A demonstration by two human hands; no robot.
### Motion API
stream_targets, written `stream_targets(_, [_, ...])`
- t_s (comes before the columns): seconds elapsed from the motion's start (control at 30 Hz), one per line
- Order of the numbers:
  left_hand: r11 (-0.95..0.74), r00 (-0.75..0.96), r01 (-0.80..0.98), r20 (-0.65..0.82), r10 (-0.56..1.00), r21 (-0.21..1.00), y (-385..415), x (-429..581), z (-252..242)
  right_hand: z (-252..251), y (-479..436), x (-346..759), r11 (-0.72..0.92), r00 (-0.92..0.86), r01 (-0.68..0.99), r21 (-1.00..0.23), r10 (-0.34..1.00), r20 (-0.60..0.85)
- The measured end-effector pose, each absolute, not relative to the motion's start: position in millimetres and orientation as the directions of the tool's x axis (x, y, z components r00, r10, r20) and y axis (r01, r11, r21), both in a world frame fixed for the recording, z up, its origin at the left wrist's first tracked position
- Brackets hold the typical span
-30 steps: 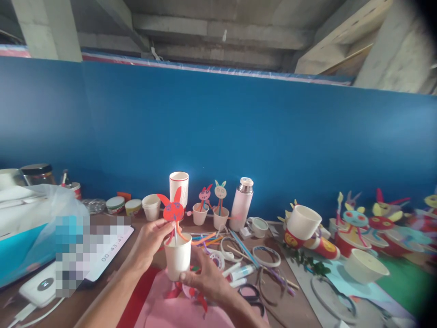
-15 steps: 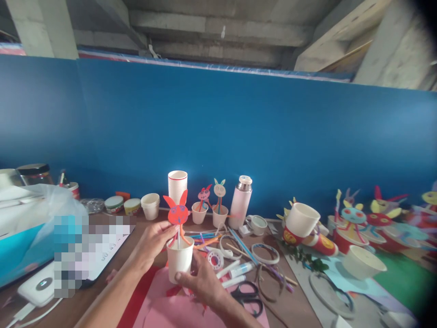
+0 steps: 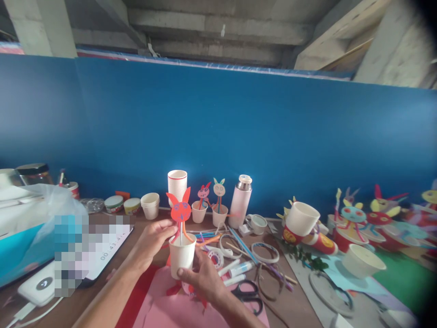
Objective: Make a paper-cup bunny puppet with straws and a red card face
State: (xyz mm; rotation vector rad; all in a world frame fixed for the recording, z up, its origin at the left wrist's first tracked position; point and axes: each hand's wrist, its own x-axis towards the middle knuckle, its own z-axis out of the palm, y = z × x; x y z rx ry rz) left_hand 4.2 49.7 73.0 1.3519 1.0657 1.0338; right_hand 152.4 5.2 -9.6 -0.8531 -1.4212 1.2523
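A red paper rabbit (image 3: 180, 211) with blue drawn features rises on a pale stick out of a white paper cup (image 3: 182, 258). Orange and red pipe-cleaner limbs hang from it over the cup's rim. My left hand (image 3: 157, 238) is closed, its thumb and fingertips pinched at the rabbit's side just below the head. Wrapped round the right side of the cup is my right hand (image 3: 204, 276), thumb across the front near the base. Beneath the cup lie pink paper (image 3: 160, 305) and red scraps.
Scissors (image 3: 248, 295), markers (image 3: 241, 269), tape rolls (image 3: 265, 253) and pipe cleaners crowd the right side. Behind stand stacked cups (image 3: 177, 182), two finished cup puppets (image 3: 219, 198) and a pink flask (image 3: 240, 202). A phone (image 3: 109, 250) and power bank (image 3: 39, 284) lie left.
Both hands have shifted the cup and rabbit slightly right and up. The rabbit's head sits a little more upright; the grip looks the same.
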Motion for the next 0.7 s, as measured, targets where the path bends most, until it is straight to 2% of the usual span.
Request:
stream_targets(0.1, [0.008,0.175,0.017,-0.011,0.985,1.000,52.7,0.4,72.9,-3.8,6.6,157.2,0.229,-0.223,-0.152,-0.962,0.940,0.259])
stream_targets(0.23, [-0.138,0.012,0.030,0.138,0.990,0.990,49.6,-2.0,83.4,-2.3,11.2,165.8,0.232,-0.187,-0.105,-0.967,0.950,0.249])
stream_targets(0.33, [-0.226,-0.032,0.029,0.227,0.973,0.974,42.8,-2.6,93.4,-4.7,15.1,170.5,0.246,-0.167,-0.085,-0.966,0.952,0.257])
stream_targets(0.43, [-0.245,-0.053,-0.001,0.245,0.968,0.969,39.2,-3.7,96.4,-6.6,18.7,172.4,0.241,-0.128,-0.067,-0.968,0.960,0.248])
stream_targets(0.57, [-0.197,0.013,0.001,0.197,0.980,0.980,40.6,-4.9,92.6,-11.1,24.6,174.1,0.230,-0.065,-0.101,-0.968,0.969,0.237])
stream_targets(0.7, [-0.135,0.226,0.081,0.114,0.967,0.988,39.8,-1.3,89.7,-18.5,32.7,179.3,0.233,-0.015,-0.195,-0.953,0.971,0.240])
